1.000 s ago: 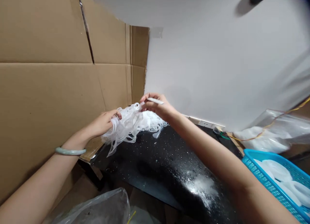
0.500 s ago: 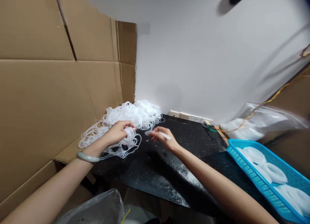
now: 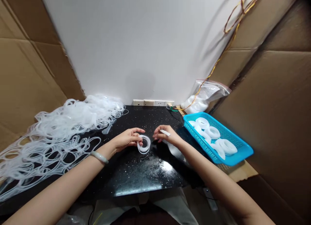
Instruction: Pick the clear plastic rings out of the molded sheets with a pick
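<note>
My left hand (image 3: 126, 139) grips a small coil of clear tubing (image 3: 144, 144) at the middle of the black table, with the coil's loops standing at its fingertips. My right hand (image 3: 162, 135) sits close beside the coil, apart from it, and pinches a short white stick (image 3: 165, 132). A large tangled heap of translucent loops (image 3: 55, 137) spreads over the table's left side, to the left of my left forearm. A pale bangle (image 3: 99, 157) circles my left wrist.
The speckled black table (image 3: 138, 179) has outlet sockets (image 3: 153, 102) at the back. A blue mesh basket (image 3: 194, 134) holding white coils stands at the right. Behind it lies a plastic zip bag (image 3: 204, 97) with a yellow wire (image 3: 233, 33) above. Cardboard sheets line both sides.
The view has swung and now shows the whole table. My left hand has moved away from the heap, carrying a small coil to the table's middle. My right hand still has the white stick.
</note>
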`<state>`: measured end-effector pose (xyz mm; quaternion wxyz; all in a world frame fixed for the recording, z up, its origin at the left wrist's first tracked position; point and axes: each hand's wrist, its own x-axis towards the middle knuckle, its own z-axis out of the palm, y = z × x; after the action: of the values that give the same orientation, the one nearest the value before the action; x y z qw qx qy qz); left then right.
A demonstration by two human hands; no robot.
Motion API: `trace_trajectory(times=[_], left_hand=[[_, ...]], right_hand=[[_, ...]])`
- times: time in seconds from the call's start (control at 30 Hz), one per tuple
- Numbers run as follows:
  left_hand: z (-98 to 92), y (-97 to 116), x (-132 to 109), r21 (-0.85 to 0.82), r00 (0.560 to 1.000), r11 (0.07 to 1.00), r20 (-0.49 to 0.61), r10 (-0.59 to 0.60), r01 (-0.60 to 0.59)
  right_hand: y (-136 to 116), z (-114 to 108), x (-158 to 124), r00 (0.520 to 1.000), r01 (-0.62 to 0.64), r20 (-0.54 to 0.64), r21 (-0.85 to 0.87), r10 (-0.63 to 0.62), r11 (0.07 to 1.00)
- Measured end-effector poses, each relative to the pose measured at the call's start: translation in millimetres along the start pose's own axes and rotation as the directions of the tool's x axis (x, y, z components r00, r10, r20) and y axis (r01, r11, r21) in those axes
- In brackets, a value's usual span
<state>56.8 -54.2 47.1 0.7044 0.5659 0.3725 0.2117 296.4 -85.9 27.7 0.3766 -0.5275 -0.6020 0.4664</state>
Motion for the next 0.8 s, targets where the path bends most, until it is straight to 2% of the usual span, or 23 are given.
trace_trajectory(times=[0.07,0.1,0.17,0.27,0.33,0.37,0.43,0.53,0.6,0.7,0.8], left_hand=[[-4.4,-6,11,0.014,0.998,0.999,-0.049,-0.038,0.039],[-6.9,-8,15,0.012,0.997,0.999,-0.065,-0.048,0.049],[-11.9,-10,20,-0.024,0.996,0.997,-0.057,-0.069,0.068],[-18.1,-11,22,-0.102,0.994,0.989,-0.015,-0.105,0.103],[-21.3,-12,21,-0.140,0.993,0.983,0.009,-0.115,0.115],[-22.7,-13,21,-0.155,0.993,0.981,0.021,-0.114,0.116],[-24.5,-15,20,-0.180,0.994,0.978,0.043,-0.103,0.109],[-25.3,-19,19,-0.197,0.995,0.976,0.052,-0.082,0.091],[-25.8,-20,17,-0.176,0.996,0.981,0.047,-0.074,0.081],[-29.7,-22,16,-0.103,0.998,0.993,-0.032,-0.054,0.051],[-37.2,-21,16,-0.060,0.991,0.998,-0.130,-0.037,0.029]], right_hand=[[15,-22,-2,0.991,-0.030,-0.134,-0.303,-0.011,0.952],[22,-32,-3,0.981,-0.046,-0.186,-0.478,-0.050,0.877],[33,-47,-6,0.965,-0.063,-0.212,-0.754,-0.152,0.654],[38,-58,-11,0.963,-0.074,-0.162,-0.928,-0.218,0.365],[33,-56,-14,0.958,-0.093,-0.163,-0.955,-0.236,0.282],[28,-51,-15,0.952,-0.093,-0.169,-0.954,-0.255,0.285],[16,-35,-14,0.944,-0.017,-0.137,-0.930,-0.301,0.368],[0,3,-6,0.943,0.240,0.055,-0.796,-0.328,0.556],[-5,28,3,0.935,0.322,0.144,-0.726,-0.323,0.608],[-4,51,19,0.940,0.321,0.149,-0.688,-0.306,0.651],[1,53,32,0.961,0.263,0.084,-0.582,-0.265,0.770]])
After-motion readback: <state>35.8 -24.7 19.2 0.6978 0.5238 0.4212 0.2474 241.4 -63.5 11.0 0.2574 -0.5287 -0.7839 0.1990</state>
